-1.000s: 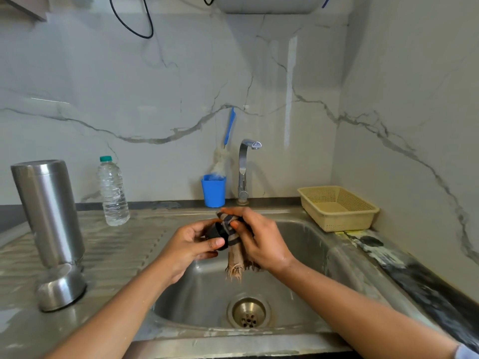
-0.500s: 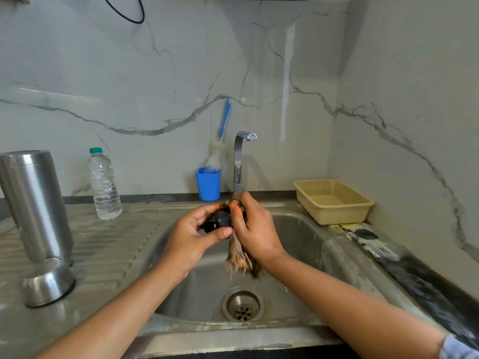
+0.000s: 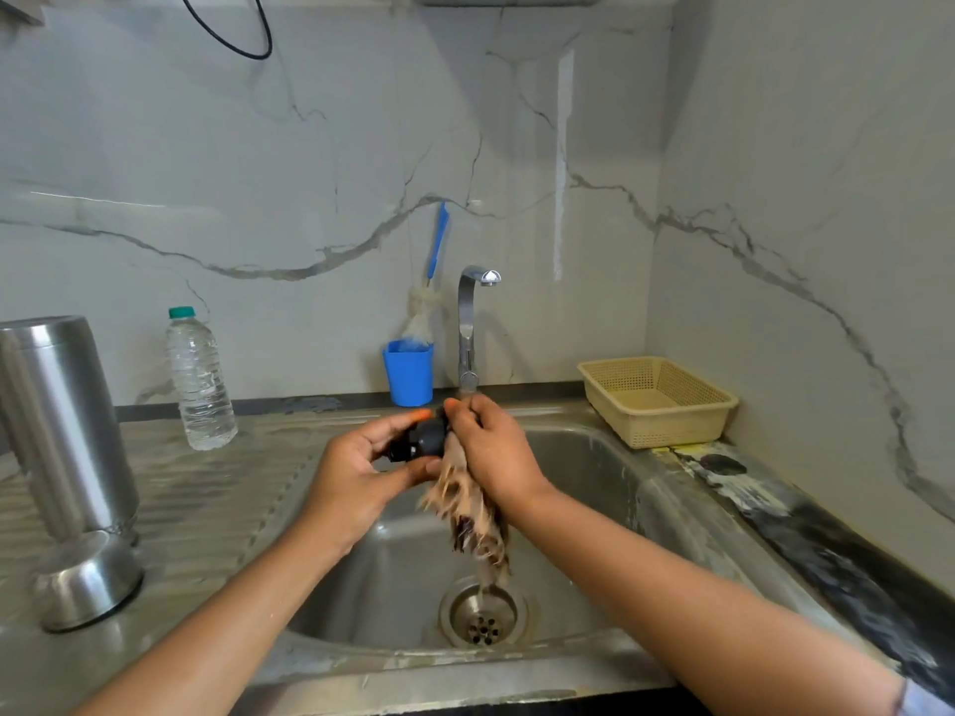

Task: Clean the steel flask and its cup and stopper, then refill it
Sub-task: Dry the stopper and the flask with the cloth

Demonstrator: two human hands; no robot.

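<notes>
Over the sink, my left hand grips the black stopper between fingers and thumb. My right hand holds a wet, frayed brown cloth against the stopper's right side; its loose end hangs toward the drain. Both hands are just below the tap. The steel flask stands upside down on the drainboard at the far left. Its steel cup lies mouth-down in front of it.
A clear water bottle stands on the drainboard. A blue cup with a brush sits left of the tap. A beige plastic basket sits at the sink's back right. The sink basin has its drain below my hands.
The cloth now hangs lower and more spread out beneath my right hand. The stopper has turned in my left hand and shows more of its black body.
</notes>
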